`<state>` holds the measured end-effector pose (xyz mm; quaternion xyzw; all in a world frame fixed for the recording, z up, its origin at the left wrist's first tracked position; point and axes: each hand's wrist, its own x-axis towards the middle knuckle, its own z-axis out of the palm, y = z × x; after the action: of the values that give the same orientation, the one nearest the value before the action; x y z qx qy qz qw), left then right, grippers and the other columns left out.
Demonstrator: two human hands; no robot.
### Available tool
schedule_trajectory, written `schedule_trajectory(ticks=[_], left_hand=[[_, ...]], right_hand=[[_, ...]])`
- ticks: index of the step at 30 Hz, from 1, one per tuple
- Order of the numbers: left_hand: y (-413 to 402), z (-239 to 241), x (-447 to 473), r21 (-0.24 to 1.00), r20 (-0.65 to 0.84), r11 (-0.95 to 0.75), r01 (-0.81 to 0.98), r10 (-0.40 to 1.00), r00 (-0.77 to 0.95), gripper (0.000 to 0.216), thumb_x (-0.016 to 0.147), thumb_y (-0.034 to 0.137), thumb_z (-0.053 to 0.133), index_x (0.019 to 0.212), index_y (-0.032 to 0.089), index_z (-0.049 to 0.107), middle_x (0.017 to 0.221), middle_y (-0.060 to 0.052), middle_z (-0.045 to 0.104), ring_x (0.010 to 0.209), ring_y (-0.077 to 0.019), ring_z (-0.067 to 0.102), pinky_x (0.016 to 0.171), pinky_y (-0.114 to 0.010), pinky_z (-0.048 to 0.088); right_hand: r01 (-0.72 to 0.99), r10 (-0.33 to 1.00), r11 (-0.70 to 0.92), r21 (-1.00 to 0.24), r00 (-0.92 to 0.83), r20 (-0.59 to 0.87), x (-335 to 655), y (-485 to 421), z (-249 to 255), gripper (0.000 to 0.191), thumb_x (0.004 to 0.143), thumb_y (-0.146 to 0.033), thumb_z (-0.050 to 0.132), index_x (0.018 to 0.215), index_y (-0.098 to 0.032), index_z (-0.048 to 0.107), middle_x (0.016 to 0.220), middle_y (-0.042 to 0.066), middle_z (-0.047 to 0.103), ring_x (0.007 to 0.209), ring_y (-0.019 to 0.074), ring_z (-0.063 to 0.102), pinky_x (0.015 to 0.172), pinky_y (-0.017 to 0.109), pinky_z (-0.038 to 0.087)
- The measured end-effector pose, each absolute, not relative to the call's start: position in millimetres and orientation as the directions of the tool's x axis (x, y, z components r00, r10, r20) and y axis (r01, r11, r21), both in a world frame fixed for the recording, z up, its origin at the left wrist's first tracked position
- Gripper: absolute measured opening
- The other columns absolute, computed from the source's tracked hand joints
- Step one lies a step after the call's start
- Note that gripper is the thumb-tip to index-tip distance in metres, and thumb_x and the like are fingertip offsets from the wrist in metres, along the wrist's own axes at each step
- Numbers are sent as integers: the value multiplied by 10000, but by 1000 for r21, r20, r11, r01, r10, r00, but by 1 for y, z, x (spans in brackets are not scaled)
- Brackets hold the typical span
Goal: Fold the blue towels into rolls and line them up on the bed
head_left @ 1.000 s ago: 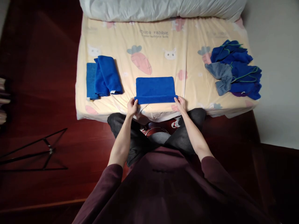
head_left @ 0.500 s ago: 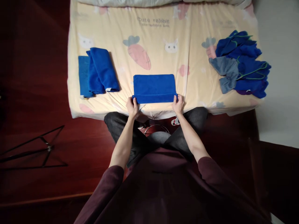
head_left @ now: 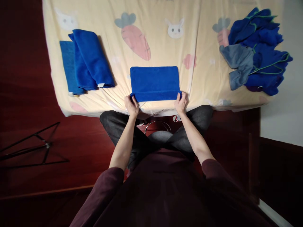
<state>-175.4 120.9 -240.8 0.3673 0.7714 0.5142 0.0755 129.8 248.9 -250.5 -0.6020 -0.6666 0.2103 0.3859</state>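
A blue towel (head_left: 155,78) lies flat on the bed in front of me, its near edge turned over into a narrow strip. My left hand (head_left: 132,105) pinches the left end of that strip, thumb on top. At the right end, my right hand (head_left: 181,102) grips the same strip in a similar pinch. The fingertips under the cloth are hidden. Off to the left rest several folded blue towels (head_left: 91,61), overlapping, with a white tag at a lower corner.
A crumpled heap of blue cloths (head_left: 265,63) with green edging sits on the right, a grey cloth (head_left: 239,61) among them. The bed's patterned sheet (head_left: 163,53) spreads beneath everything. A black tripod leg frame (head_left: 44,145) stands on the dark red floor at left.
The view has shifted closer to the bed, so the side piles appear farther apart. Both hands keep hold of the towel's near strip, which looks nearly the same.
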Motion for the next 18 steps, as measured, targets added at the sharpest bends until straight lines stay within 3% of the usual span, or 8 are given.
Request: schedule_trajectory(ticks=[9, 18], left_hand=[[120, -246, -178, 841, 227, 235, 487, 664, -713, 241, 1110, 398, 524, 1154, 198, 650, 1073, -101, 594, 1116, -272, 659, 1088, -474, 522], [119, -244, -175, 841, 263, 217, 496, 637, -725, 294, 1096, 454, 580, 1175, 176, 638, 1072, -103, 629, 1062, -258, 689, 1012, -432, 572]], right_hand=[[691, 931, 250, -679, 23, 365, 130, 251, -255, 608, 1153, -631, 308, 1214, -160, 687, 1127, 165, 722, 1143, 280, 727, 1061, 491, 597], [685, 953, 217, -696, 6, 303, 131, 250, -253, 551, 1148, -592, 340, 1207, -165, 683, 1127, 178, 704, 1174, 317, 718, 1082, 528, 581]])
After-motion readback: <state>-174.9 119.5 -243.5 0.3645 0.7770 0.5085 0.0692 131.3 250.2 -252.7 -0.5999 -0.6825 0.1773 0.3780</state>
